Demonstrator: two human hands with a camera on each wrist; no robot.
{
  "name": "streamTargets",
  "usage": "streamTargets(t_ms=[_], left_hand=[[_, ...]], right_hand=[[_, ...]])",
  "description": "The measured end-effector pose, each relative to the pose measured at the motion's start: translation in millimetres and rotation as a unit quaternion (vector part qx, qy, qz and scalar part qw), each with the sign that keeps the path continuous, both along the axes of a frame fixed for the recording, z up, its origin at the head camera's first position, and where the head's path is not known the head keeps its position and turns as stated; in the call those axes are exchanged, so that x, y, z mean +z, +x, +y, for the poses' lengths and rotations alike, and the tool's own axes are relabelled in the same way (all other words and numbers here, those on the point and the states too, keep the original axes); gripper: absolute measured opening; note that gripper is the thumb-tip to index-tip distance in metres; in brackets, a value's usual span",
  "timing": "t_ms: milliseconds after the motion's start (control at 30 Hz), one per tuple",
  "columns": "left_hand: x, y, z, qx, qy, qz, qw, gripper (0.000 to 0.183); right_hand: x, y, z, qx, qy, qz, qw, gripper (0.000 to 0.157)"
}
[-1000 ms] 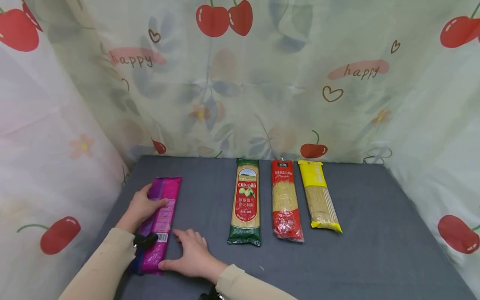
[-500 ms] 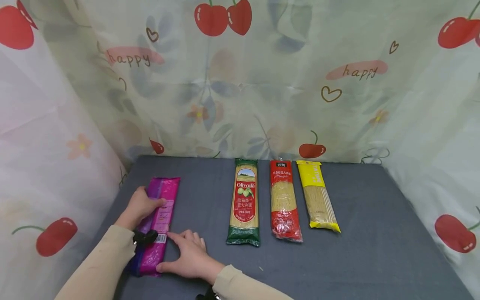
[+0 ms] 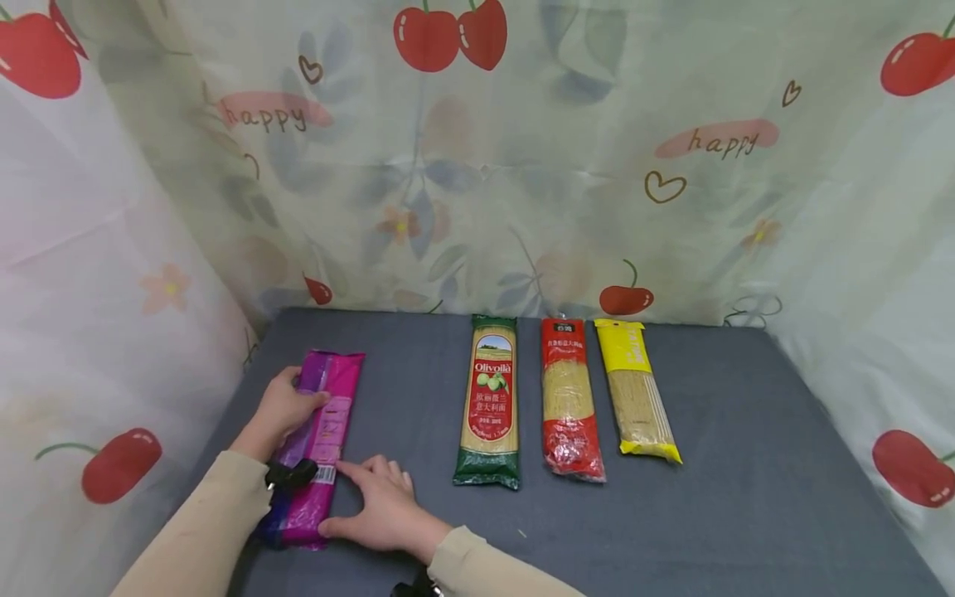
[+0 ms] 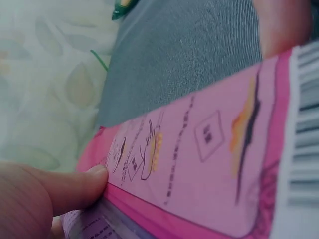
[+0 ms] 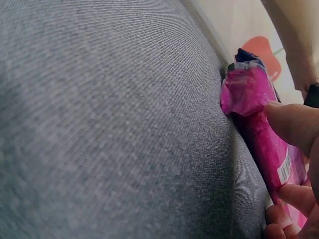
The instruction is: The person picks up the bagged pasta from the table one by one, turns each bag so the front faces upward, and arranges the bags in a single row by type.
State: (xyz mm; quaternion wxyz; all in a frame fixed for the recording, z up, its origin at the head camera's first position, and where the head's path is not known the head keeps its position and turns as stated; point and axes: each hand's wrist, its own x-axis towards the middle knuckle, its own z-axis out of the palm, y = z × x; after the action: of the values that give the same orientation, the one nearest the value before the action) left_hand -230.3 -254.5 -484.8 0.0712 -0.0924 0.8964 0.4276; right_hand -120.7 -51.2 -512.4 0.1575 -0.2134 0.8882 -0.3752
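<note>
A long pink-and-purple packet (image 3: 339, 414) with a barcode lies at the left of the dark grey table. My left hand (image 3: 279, 414) grips its left side, the thumb lying across the top and the other fingers mostly hidden beyond the far edge. In the left wrist view the left thumb (image 4: 79, 188) presses the printed face. My right hand (image 3: 388, 510) is at the packet's right edge, thumb near the front end and index fingertip beside the barcode. Seen from the right wrist, the right thumb (image 5: 294, 122) touches the pink wrapper (image 5: 249, 94), its fingers loosely bent along the side.
To the right lie three packs in a row: a green-ended spaghetti pack (image 3: 488, 406), a red pasta pack (image 3: 569, 406) and a yellow-ended pack (image 3: 637, 394). The dark grey cloth (image 3: 709, 497) covers the table. Patterned curtains (image 3: 477, 191) enclose the back and both sides.
The right index fingertip, apart from the packet a second ago, has come in to its right edge. The left thumb has shifted slightly; the other packs stay in place.
</note>
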Motion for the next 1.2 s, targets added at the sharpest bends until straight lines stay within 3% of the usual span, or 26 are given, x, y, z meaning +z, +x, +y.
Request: streamTargets(t_ms=[133,300,433,500,633,733,900,1033,1200], left_hand=[[-1.7,2.7,1.1,0.004,0.057,-0.016,0.9982,0.075],[6.7,9.4,9.8,0.008,0.114,-0.036,0.9928,0.074],[14.0,10.4,16.5,0.020,0.145,-0.023,0.9889,0.074],[17.6,9.6,19.8,0.032,0.160,-0.014,0.9865,0.074],[26.4,9.0,27.0,0.054,0.185,-0.010,0.9813,0.075],[32.4,8.4,33.3,0.064,0.206,-0.011,0.9764,0.075],[39.0,6.5,42.9,0.081,0.254,-0.017,0.9637,0.075],[43.5,5.8,48.7,0.103,0.287,-0.025,0.9522,0.073],[47.8,6.9,53.7,0.108,0.304,-0.024,0.9461,0.072]], right_hand=[[-1.8,-2.8,1.4,-0.014,-0.012,-0.017,1.000,0.070],[-3.8,-6.9,3.2,-0.033,-0.033,-0.040,0.998,0.062],[-1.0,-8.1,3.8,-0.064,-0.084,-0.069,0.992,0.058],[0.9,-8.3,3.7,-0.084,-0.129,-0.096,0.983,0.056],[4.5,-8.0,5.6,-0.107,-0.243,-0.164,0.950,0.054],[7.3,-9.0,9.0,-0.115,-0.290,-0.189,0.931,0.056],[10.3,-11.0,15.7,-0.135,-0.306,-0.178,0.925,0.056],[11.7,-11.3,20.8,-0.141,-0.337,-0.180,0.913,0.054],[12.9,-10.2,25.2,-0.144,-0.363,-0.195,0.900,0.055]])
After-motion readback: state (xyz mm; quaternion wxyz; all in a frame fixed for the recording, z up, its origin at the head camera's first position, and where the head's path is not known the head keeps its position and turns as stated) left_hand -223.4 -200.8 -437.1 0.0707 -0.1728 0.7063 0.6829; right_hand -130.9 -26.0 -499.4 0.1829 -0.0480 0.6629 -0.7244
